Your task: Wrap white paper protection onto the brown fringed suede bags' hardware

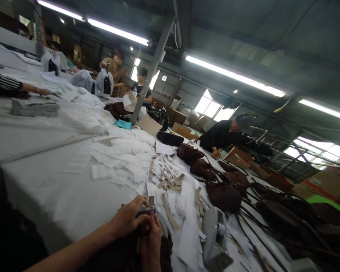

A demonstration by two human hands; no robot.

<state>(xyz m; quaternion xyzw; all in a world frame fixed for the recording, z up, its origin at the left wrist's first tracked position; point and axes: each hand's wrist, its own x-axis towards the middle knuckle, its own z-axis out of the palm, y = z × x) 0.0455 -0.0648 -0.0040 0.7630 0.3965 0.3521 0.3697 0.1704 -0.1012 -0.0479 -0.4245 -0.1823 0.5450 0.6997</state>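
Low in the middle of the head view, my left hand [129, 217] and my right hand [150, 236] meet, both with bent fingers. They pinch a small grey piece [146, 211] between them; its exact kind is not clear. A short tan strip [151, 201] sticks up just behind it. Beneath my hands and forearms lies a dark brown bag [113, 254], mostly hidden and in shadow. Right of my right hand stands a grey tape dispenser [215, 240], apart from it. Loose tan strips [170, 211] and white sheets [188, 236] lie beyond my fingers.
Several brown bags [223, 194] with long straps line the table's right side. White foam sheets [121, 155] spread over the white table [59, 189]. A slanted post [150, 71] rises farther back. A co-worker [219, 134] leans in at right; a striped sleeve [4, 80] reaches in at left.
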